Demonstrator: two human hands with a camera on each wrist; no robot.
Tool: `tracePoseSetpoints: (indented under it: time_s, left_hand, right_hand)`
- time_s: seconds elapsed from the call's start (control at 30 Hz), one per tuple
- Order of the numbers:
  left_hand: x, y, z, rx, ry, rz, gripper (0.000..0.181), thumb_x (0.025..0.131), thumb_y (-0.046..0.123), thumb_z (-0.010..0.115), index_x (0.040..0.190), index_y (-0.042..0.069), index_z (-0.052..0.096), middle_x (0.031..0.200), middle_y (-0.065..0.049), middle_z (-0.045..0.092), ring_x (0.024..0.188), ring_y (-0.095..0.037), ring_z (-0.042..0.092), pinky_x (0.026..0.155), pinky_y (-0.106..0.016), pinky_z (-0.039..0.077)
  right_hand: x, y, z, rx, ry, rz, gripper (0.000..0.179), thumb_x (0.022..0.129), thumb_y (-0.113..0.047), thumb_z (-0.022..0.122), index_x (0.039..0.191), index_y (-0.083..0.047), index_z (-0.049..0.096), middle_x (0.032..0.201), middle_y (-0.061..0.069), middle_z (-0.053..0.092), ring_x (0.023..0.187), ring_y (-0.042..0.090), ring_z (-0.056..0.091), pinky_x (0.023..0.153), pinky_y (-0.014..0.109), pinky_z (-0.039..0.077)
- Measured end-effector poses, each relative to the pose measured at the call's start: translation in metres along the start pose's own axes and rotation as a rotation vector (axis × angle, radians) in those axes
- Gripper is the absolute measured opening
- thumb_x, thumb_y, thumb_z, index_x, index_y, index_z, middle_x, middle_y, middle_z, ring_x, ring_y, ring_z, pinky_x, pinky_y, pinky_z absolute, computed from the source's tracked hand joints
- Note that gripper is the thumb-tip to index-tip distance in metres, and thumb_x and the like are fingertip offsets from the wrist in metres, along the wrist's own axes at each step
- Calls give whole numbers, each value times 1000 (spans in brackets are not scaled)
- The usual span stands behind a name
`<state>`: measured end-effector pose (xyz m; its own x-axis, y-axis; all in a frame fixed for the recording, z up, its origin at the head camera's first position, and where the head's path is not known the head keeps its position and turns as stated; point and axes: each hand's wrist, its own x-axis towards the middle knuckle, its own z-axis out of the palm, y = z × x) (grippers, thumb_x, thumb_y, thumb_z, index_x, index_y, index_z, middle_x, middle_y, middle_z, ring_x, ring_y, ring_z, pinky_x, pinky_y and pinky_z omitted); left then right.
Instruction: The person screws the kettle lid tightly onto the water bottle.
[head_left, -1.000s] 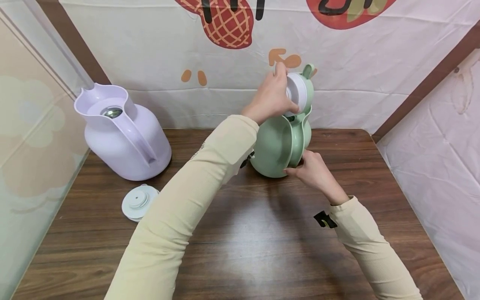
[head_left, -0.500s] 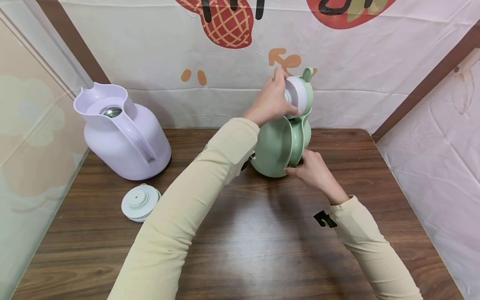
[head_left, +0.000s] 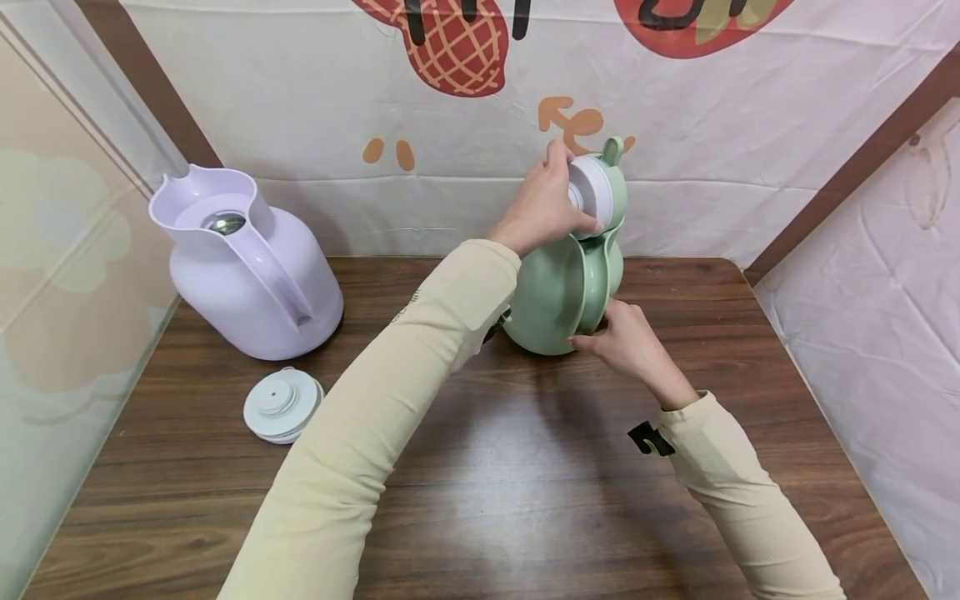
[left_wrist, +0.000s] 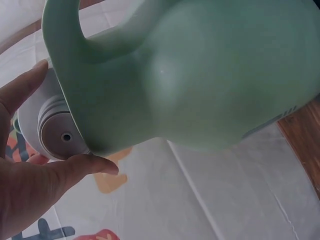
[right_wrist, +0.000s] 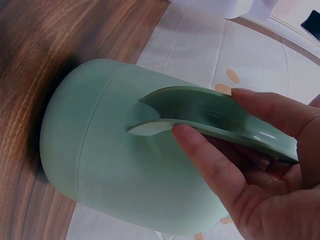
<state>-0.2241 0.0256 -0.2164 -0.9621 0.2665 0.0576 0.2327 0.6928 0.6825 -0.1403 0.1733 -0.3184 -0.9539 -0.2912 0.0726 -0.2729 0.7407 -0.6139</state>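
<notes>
In the head view, centre-right, the left hand (head_left: 542, 200) grips a tilted lid (head_left: 595, 192) and the right hand (head_left: 626, 342) the handle (head_left: 595, 283) of a green jug (head_left: 543, 296), the lid at left in the left wrist view, the handle mid-right in the right wrist view.

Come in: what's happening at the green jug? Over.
Left grip on the tilted lid. Right grip on the handle. Green jug upright on the table. Purple jug off left, seemingly out of the way.
</notes>
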Motion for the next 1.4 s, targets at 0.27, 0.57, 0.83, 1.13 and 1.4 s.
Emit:
tracePoseSetpoints:
  time_s: [0.27,0.57,0.83,1.13,1.4]
  left_hand:
    - [-2,-1,-1,0,5,-4,79,70,27,79,125,10,26,121,-8,44,109,-19,44,89,-25,36]
    - [-3,0,-1,17,10,-7,78,69,26,80,123,10,27,119,-9,46,109,-20,45,89,-26,36]
    - [-4,3,-1,24,16,-19,76,69,25,80,123,8,29,118,-9,47,107,-20,47,88,-25,37]
    - [-5,14,-3,83,34,-47,71,74,35,75,124,8,34,117,-5,47,109,-17,44,88,-24,36]
    - [-4,28,-10,184,-22,-95,69,77,32,71,132,11,34,118,-4,51,111,-17,44,87,-25,36]
  right_hand:
    - [1,-1,0,-6,1,4,29,73,-13,74,97,-1,63,86,13,65,74,25,60,66,39,46]
    - [1,-1,-2,-3,-16,14,28,73,-13,73,96,-1,64,88,14,65,78,26,60,68,40,46]
    - [0,-2,-2,3,-32,29,27,73,-14,73,96,-2,64,88,13,65,77,26,60,67,39,46]
    - [-1,-2,-3,-14,-18,24,26,72,-14,74,93,-1,65,86,13,65,76,26,60,67,40,46]
    - [-1,-3,-3,-3,-24,26,24,73,-13,73,93,-2,64,85,12,65,73,24,59,66,38,45]
